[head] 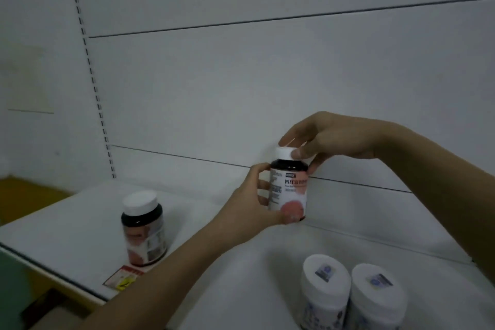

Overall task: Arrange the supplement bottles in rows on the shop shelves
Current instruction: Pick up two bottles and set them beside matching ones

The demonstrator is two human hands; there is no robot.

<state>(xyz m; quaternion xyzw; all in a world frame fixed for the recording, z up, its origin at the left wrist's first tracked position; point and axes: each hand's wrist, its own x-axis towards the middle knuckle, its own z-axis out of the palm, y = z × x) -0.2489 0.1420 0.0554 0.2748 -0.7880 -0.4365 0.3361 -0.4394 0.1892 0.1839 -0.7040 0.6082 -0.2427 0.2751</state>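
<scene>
A dark supplement bottle (290, 190) with a white cap and a pink-and-white label is upright near the back of the white shelf (80, 228). My left hand (254, 201) grips its body from the left, thumb across the lower label. My right hand (321, 139) comes from the right and pinches the white cap from above. A matching dark bottle (143, 230) stands alone near the shelf's front left. Two white bottles (325, 289) (377, 300) stand side by side at the front right.
A red and yellow price tag (126, 277) sits on the shelf's front edge below the left bottle. The white back panel (267, 75) rises behind the shelf, with a slotted upright (93, 83) at its left. A brown floor (24, 195) shows at far left.
</scene>
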